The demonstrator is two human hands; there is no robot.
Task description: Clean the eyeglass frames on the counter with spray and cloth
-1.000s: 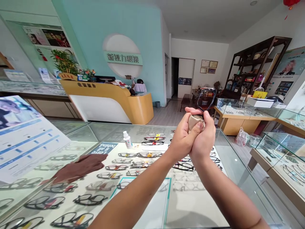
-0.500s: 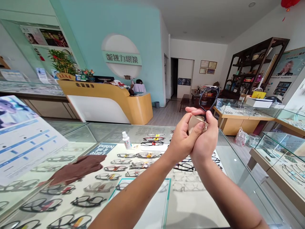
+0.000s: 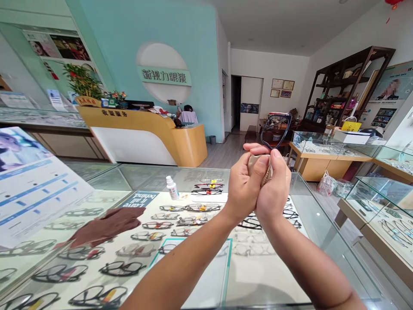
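Clenching a beige cloth (image 3: 254, 162), the left hand (image 3: 242, 183) and right hand (image 3: 275, 185) share one grip, dark-framed glasses (image 3: 275, 130) jutting above, right of the white bottle (image 3: 172, 189); a brown cloth (image 3: 108, 224) lies left of that bottle.

This is an optician's shop, and the stock says so first: rows of eyeglass frames (image 3: 122, 268) lie in the glass display case (image 3: 174, 173) in the foreground, many with coloured tags at the lenses. More spectacles (image 3: 395, 230) sit in a low glass showcase (image 3: 371, 234) on the right, with another wood-based display counter (image 3: 325, 165) behind it. On the turquoise wall (image 3: 112, 34), a round sign (image 3: 164, 75) reads 新视力眼镜, "New Vision Eyeglasses". Below it, the curved wooden desk (image 3: 190, 144) carries the characters 收银服务, marking it as the cashier's station. A printed placard (image 3: 32, 193) stands at the left.
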